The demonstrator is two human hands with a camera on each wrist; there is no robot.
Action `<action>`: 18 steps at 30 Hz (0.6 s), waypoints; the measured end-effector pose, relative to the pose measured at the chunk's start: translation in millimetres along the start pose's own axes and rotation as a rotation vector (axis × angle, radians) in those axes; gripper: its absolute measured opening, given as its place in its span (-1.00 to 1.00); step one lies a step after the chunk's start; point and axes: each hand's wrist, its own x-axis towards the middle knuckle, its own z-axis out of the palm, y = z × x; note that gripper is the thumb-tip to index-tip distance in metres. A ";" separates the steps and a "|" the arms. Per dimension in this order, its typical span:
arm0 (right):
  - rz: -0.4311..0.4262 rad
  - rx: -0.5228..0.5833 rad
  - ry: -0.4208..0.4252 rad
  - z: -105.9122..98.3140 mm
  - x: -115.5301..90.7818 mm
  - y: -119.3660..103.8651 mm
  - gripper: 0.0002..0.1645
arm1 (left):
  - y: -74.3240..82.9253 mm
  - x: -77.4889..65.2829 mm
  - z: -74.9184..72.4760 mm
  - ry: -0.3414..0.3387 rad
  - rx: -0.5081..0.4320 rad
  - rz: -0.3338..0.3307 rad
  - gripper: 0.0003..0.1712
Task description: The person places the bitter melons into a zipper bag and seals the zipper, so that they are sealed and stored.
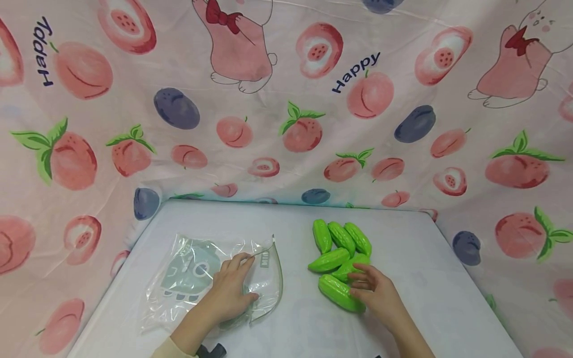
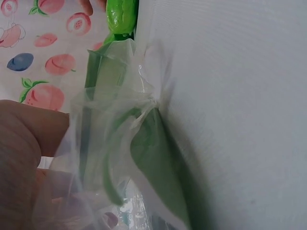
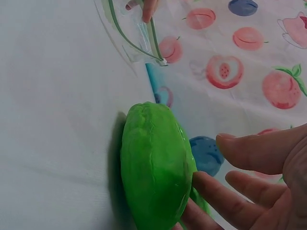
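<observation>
On the left of the white table a clear zip bag point(image 1: 264, 278) lies flat, with a pale green cartoon face printed on it. My left hand point(image 1: 233, 288) rests over its mouth end and holds back the upper film, so the mouth gapes to the right. In the left wrist view the bag's film point(image 2: 110, 115) bunches against the thumb. Several glossy green toy bitter melons point(image 1: 329, 260) lie grouped right of centre. Beside the nearest bitter melon point(image 1: 337, 293) is my right hand point(image 1: 376, 293), fingertips at its side, thumb point(image 3: 259, 146) standing apart from it.
A pink fruit-print cloth point(image 1: 286, 149) rises behind and along both sides of the white tabletop point(image 1: 421, 258). A dark object point(image 1: 212, 350) shows by the left wrist at the front edge.
</observation>
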 end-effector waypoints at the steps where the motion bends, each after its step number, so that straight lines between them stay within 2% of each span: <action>1: 0.004 -0.007 0.001 0.5 -0.3 -0.6 -0.17 | 0.3 -0.2 -0.1 -0.001 0.002 -0.001 0.05; 18: 0.051 -0.054 -0.011 9.3 -2.4 -1.3 -0.12 | -5.6 2.0 4.8 -0.008 0.022 -0.008 0.05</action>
